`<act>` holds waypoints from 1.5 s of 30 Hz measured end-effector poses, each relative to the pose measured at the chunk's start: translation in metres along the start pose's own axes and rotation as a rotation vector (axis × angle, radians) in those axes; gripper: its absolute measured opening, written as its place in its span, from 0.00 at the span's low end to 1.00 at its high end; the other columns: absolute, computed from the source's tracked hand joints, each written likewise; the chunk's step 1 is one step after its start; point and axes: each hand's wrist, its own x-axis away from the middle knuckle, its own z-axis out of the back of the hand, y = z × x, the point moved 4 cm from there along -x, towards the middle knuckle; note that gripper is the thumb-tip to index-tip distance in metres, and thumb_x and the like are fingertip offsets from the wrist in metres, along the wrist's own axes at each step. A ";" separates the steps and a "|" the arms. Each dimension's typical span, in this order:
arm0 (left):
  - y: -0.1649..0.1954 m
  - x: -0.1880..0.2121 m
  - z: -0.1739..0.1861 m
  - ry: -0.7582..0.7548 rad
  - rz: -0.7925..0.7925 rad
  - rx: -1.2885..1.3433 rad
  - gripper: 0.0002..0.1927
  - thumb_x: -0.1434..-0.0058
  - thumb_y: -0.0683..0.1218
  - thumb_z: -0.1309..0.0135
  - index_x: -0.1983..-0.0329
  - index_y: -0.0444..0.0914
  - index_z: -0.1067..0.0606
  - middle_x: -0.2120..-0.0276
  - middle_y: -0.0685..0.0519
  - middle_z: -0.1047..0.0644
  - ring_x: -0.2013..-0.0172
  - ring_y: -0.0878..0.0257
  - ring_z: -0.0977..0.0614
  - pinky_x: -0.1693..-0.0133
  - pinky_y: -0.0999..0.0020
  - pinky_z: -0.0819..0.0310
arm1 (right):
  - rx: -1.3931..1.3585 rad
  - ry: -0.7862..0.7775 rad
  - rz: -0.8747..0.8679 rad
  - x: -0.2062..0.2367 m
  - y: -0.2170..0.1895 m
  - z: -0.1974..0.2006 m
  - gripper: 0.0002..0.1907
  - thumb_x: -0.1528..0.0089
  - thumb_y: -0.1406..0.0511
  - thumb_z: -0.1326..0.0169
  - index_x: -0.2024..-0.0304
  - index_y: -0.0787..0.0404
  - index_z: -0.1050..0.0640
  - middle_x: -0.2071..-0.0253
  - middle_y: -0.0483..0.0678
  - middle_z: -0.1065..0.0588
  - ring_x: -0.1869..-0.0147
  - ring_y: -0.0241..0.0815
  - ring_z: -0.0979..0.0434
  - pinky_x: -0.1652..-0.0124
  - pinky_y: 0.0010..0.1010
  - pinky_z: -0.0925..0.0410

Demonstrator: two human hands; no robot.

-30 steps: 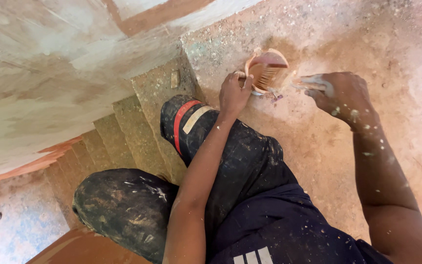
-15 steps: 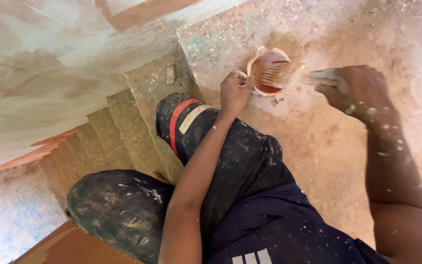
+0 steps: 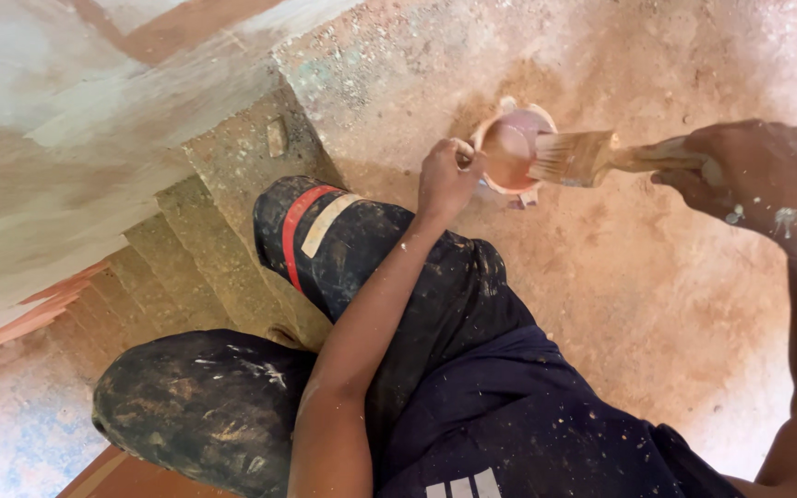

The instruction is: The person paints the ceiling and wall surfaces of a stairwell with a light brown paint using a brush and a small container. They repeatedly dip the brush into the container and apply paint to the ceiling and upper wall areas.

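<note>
Since a second ago the right hand [image 3: 763, 175], closed on the paintbrush [image 3: 592, 157], has drawn its bristles off the small paint cup [image 3: 514, 149], seemingly loaded, while the left hand [image 3: 445, 180] pinches the rim.

Two bare arms reach forward, both hands closed.

The left hand [image 3: 446, 177] is curled into a fist at the end of a nearly straight forearm that runs up over the raised knee. The right hand [image 3: 756, 175], flecked with pale specks, is clenched with knuckles up, its forearm coming in from the right edge.
</note>
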 end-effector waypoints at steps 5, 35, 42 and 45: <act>-0.005 -0.002 0.005 -0.007 0.029 0.085 0.11 0.42 0.46 0.37 0.69 0.33 0.22 0.68 0.46 0.19 0.68 0.57 0.14 0.62 0.64 0.20 | 0.048 -0.032 0.005 0.004 0.009 0.000 0.20 0.39 0.46 0.39 0.48 0.43 0.15 0.63 0.41 0.17 0.61 0.44 0.17 0.58 0.38 0.24; -0.003 -0.006 -0.002 0.009 -0.028 0.001 0.10 0.44 0.48 0.37 0.70 0.37 0.22 0.65 0.49 0.23 0.67 0.58 0.18 0.61 0.63 0.23 | -0.078 0.126 0.160 -0.073 0.052 -0.051 0.16 0.26 0.52 0.46 0.50 0.51 0.14 0.72 0.46 0.20 0.73 0.39 0.24 0.72 0.31 0.28; 0.003 -0.006 0.000 0.003 -0.011 -0.016 0.12 0.46 0.50 0.37 0.70 0.37 0.23 0.65 0.49 0.24 0.66 0.57 0.18 0.61 0.62 0.24 | 0.058 0.155 0.190 -0.090 0.072 -0.064 0.17 0.28 0.47 0.44 0.52 0.48 0.14 0.71 0.43 0.18 0.76 0.37 0.21 0.70 0.28 0.26; 0.004 -0.005 -0.001 0.022 -0.015 -0.039 0.12 0.45 0.51 0.38 0.71 0.38 0.23 0.66 0.49 0.24 0.66 0.57 0.19 0.61 0.61 0.24 | 0.090 0.203 0.223 -0.085 0.065 -0.053 0.18 0.28 0.47 0.45 0.54 0.48 0.13 0.70 0.42 0.18 0.78 0.35 0.22 0.71 0.28 0.27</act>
